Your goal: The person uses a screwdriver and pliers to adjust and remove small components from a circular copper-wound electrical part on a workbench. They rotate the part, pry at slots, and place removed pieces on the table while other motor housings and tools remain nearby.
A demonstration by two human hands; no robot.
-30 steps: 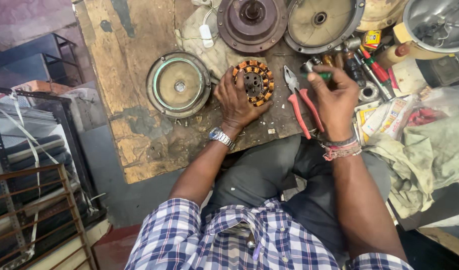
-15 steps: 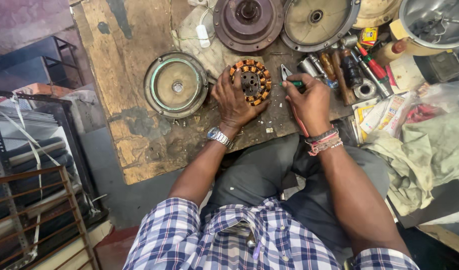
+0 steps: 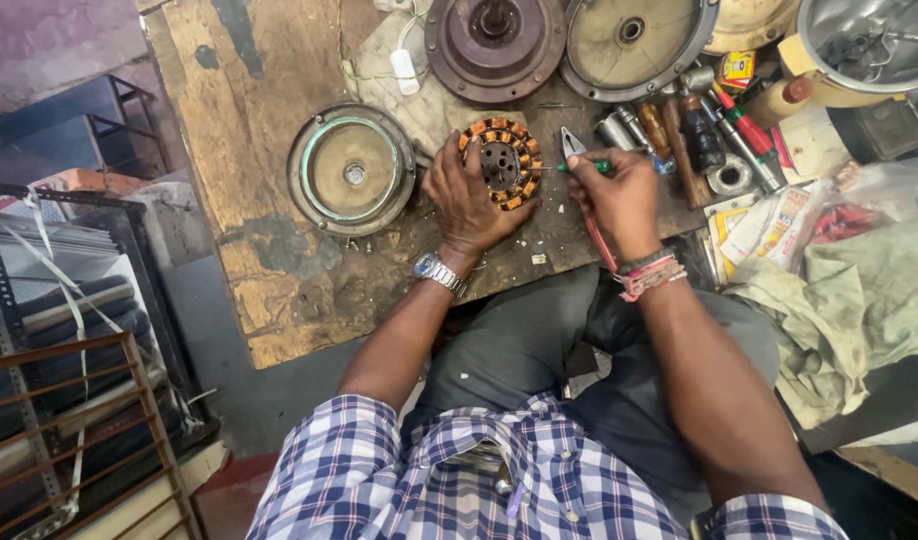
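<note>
Pressing down on the wound stator, the left hand lies spread with its fingers curled over the near-left rim of the ring of orange-taped coils, steadying it on the worktop. The stator sits just ahead of that hand, between the two hands, its dark hub showing. The right hand is clenched around a green-handled tool, whose thin tip points left and reaches the stator's right edge; red-handled pliers lie under this hand, their jaws poking out beyond the knuckles. Left of the stator rests a round metal cover with a greenish rim. Farther out, a dark rotor housing and a pale round end cover stand at the worktop's far edge. To the right, beyond the right hand, screwdrivers and small parts are crowded together, with crumpled cloth nearer the person.
</note>
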